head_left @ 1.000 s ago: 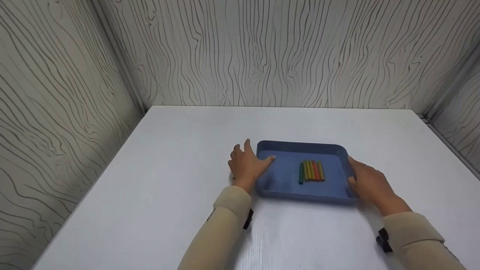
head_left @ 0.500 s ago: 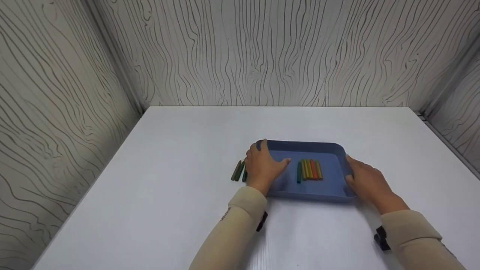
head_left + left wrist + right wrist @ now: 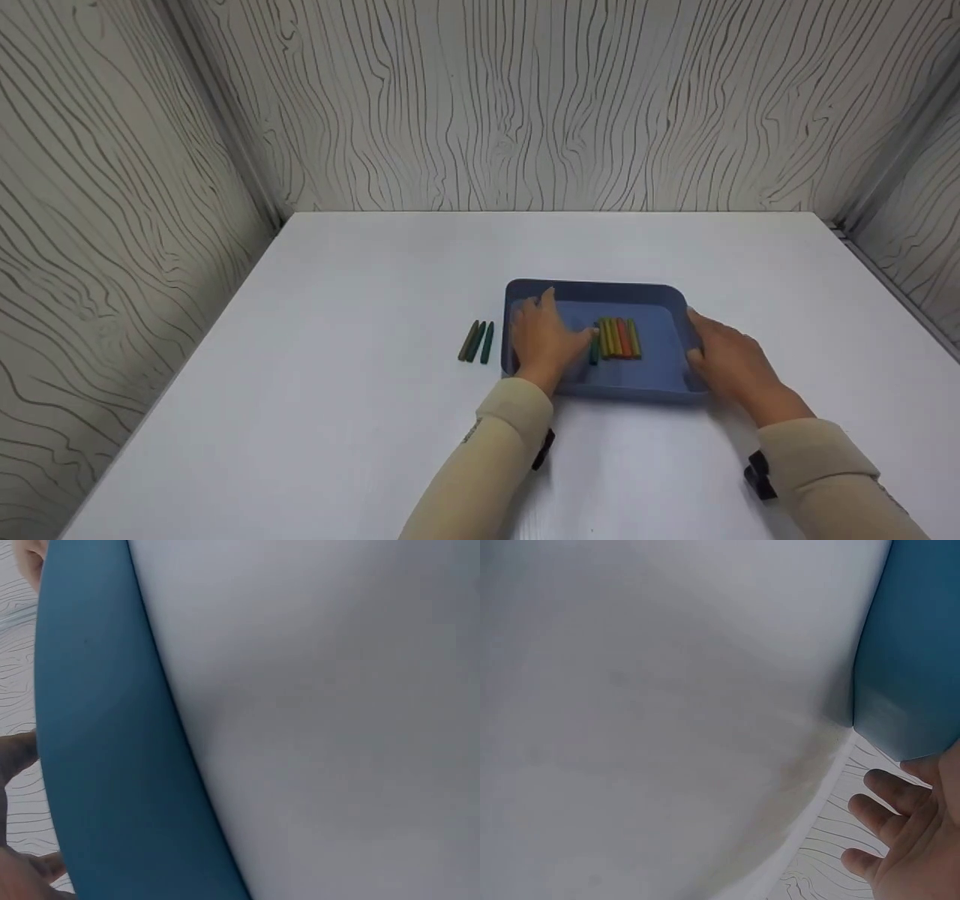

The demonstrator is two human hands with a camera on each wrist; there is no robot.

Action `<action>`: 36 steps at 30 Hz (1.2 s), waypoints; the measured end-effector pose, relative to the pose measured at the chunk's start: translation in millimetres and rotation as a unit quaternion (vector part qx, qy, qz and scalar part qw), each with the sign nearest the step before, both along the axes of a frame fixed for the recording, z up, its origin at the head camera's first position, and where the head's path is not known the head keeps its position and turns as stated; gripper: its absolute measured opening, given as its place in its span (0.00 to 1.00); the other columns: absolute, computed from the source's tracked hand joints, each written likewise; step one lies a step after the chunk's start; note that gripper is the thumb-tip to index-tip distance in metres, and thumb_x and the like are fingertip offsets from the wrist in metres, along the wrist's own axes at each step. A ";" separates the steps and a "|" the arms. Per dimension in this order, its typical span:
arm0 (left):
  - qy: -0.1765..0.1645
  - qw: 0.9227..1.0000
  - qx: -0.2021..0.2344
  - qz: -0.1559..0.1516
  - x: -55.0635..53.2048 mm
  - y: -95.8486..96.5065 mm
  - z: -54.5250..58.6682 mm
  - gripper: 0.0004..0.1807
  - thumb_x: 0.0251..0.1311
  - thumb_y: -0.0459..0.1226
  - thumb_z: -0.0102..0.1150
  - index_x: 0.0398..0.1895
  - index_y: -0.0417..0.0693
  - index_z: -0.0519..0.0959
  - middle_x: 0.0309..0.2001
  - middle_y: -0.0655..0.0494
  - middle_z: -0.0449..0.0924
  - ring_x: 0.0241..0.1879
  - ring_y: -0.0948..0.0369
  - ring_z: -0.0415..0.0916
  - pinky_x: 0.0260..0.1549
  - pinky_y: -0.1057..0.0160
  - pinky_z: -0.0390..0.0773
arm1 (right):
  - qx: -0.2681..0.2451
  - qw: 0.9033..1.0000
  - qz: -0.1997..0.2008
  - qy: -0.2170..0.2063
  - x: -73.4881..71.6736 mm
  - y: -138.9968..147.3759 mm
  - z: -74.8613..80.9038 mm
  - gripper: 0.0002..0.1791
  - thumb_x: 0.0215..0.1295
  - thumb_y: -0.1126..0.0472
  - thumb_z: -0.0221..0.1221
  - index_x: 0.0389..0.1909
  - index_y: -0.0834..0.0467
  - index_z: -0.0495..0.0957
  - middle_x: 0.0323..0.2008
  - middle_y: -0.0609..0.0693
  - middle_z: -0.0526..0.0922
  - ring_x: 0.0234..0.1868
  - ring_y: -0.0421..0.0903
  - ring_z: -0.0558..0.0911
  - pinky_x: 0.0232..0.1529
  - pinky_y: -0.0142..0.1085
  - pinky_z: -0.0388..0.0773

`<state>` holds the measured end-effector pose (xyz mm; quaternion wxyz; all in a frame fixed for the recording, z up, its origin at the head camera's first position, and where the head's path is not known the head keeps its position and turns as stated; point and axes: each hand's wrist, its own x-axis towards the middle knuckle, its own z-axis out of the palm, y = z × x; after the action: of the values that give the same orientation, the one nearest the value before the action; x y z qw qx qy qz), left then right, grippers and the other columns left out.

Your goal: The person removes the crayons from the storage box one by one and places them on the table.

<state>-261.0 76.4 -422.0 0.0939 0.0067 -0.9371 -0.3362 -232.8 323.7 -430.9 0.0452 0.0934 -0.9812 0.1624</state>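
A blue tray (image 3: 652, 298) lies on the white table with a row of several crayons inside: a green crayon (image 3: 595, 351) at the left end, then yellowish crayons (image 3: 611, 339) and a red crayon (image 3: 623, 339). My left hand (image 3: 541, 337) hovers over the tray's left part, fingers spread, its thumb overlapping the top of the green crayon. At the right wall, my right hand (image 3: 739, 364) holds the tray, thumb over the rim; the right wrist view shows its other fingers (image 3: 889, 799) outside, below the blue wall.
Left of the tray, a brownish crayon (image 3: 469, 340) and two green crayons (image 3: 487, 343) lie side by side on the table (image 3: 337, 420). Wood-grain panels (image 3: 517, 105) stand behind and on both sides. A black strap piece (image 3: 761, 476) shows at the right wrist.
My left hand has moved right, from beside the tray's left rim to over its inside, uncovering the three crayons on the table. The right hand has stayed at the right wall.
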 end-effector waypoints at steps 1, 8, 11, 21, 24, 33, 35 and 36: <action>-0.003 1.000 0.006 -0.003 0.5 1.5 -0.7 0.44 0.46 0.53 0.71 0.67 0.48 0.67 0.60 0.45 0.69 0.61 0.49 0.65 0.57 0.50 0.65 | 0.000 1.000 0.001 0.001 0.2 0.0 -0.1 0.33 0.63 0.66 0.47 0.68 0.74 0.54 0.63 0.73 0.63 0.61 0.71 0.62 0.59 0.61 0.57; -0.030 0.999 0.033 -0.017 2.9 10.5 -5.8 0.43 0.47 0.49 0.72 0.67 0.47 0.67 0.58 0.45 0.70 0.59 0.50 0.67 0.57 0.52 0.65 | 0.004 1.000 -0.002 -0.004 0.1 -0.6 0.0 0.33 0.65 0.65 0.48 0.68 0.73 0.53 0.63 0.73 0.62 0.61 0.71 0.62 0.59 0.62 0.56; -0.039 0.998 0.042 -0.015 3.2 13.6 -7.6 0.41 0.47 0.47 0.72 0.66 0.48 0.68 0.58 0.46 0.71 0.58 0.51 0.68 0.56 0.52 0.66 | 0.002 1.000 -0.003 -0.005 -0.1 -0.5 0.1 0.33 0.65 0.65 0.48 0.69 0.73 0.53 0.63 0.73 0.62 0.62 0.71 0.61 0.59 0.61 0.55; -0.062 0.996 0.060 -0.017 3.3 21.1 -11.2 0.38 0.46 0.42 0.74 0.64 0.47 0.71 0.53 0.48 0.75 0.53 0.52 0.72 0.53 0.55 0.70 | 0.003 1.000 -0.002 -0.004 -1.0 1.5 -1.2 0.33 0.65 0.65 0.48 0.69 0.73 0.53 0.63 0.74 0.62 0.61 0.72 0.62 0.59 0.61 0.56; -0.066 0.996 0.055 -0.020 3.7 22.7 -11.3 0.37 0.45 0.41 0.75 0.61 0.47 0.73 0.51 0.50 0.76 0.51 0.54 0.73 0.51 0.57 0.71 | 0.002 1.000 -0.003 -0.005 -1.2 1.8 -1.4 0.33 0.64 0.65 0.48 0.68 0.73 0.53 0.62 0.74 0.62 0.61 0.72 0.62 0.59 0.61 0.56; -0.090 0.995 0.028 -0.027 3.6 26.0 -8.9 0.34 0.43 0.39 0.77 0.58 0.48 0.76 0.47 0.52 0.77 0.48 0.57 0.74 0.49 0.60 0.72 | -0.005 1.000 -0.015 -0.027 0.0 0.3 1.4 0.33 0.65 0.64 0.46 0.70 0.72 0.51 0.64 0.73 0.60 0.63 0.71 0.59 0.60 0.61 0.54; -0.091 0.995 0.029 -0.028 3.6 26.4 -8.8 0.32 0.43 0.38 0.77 0.56 0.46 0.77 0.45 0.52 0.78 0.47 0.57 0.75 0.47 0.61 0.73 | -0.006 0.999 -0.015 -0.028 0.4 0.2 1.8 0.33 0.65 0.64 0.46 0.70 0.72 0.51 0.64 0.73 0.60 0.63 0.71 0.59 0.60 0.61 0.54; -0.092 0.995 0.030 -0.028 3.8 26.4 -8.7 0.30 0.43 0.37 0.76 0.54 0.45 0.78 0.44 0.52 0.78 0.45 0.58 0.75 0.46 0.62 0.74 | -0.007 0.999 -0.015 -0.028 0.6 0.3 2.0 0.33 0.65 0.64 0.46 0.70 0.71 0.51 0.64 0.73 0.60 0.63 0.71 0.59 0.60 0.61 0.54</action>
<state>-257.2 102.8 -430.7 -0.0024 0.0138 -0.9312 -0.3642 -232.2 323.9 -428.9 0.0203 0.0738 -0.9823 0.1708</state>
